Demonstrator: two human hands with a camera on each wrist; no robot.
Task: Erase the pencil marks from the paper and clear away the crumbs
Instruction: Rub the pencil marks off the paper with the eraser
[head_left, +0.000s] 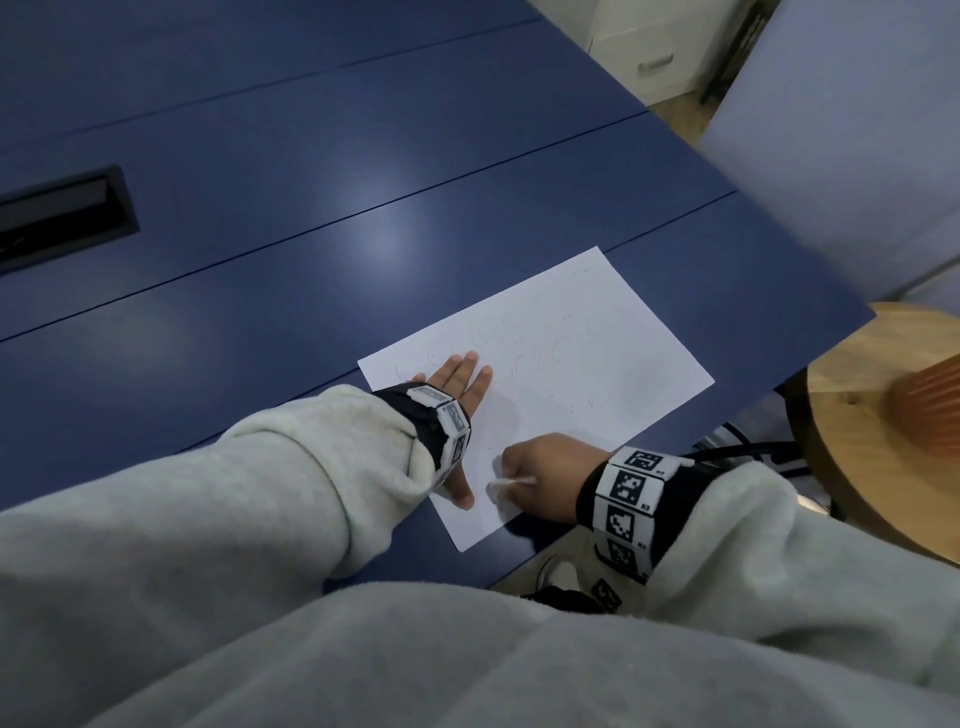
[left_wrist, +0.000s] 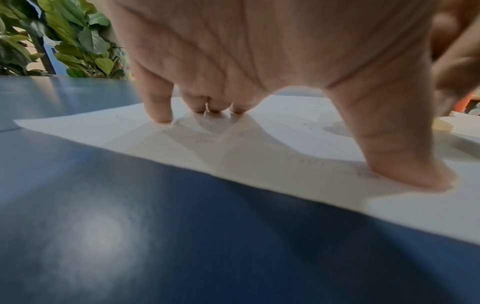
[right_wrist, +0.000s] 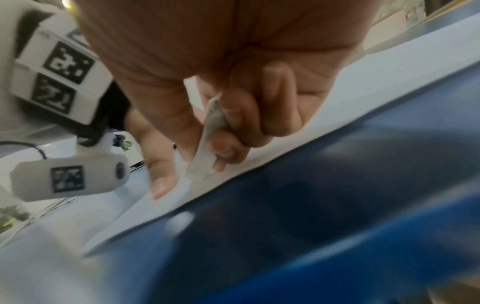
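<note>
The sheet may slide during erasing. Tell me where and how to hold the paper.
Press flat on the paper from above, near its left edge beside the eraser, as the left hand does: a thin sheet lying flat offers no graspable edge.

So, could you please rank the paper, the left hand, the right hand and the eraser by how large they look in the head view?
1. paper
2. left hand and right hand: alike, unranked
3. eraser, mostly hidden in the right hand
</note>
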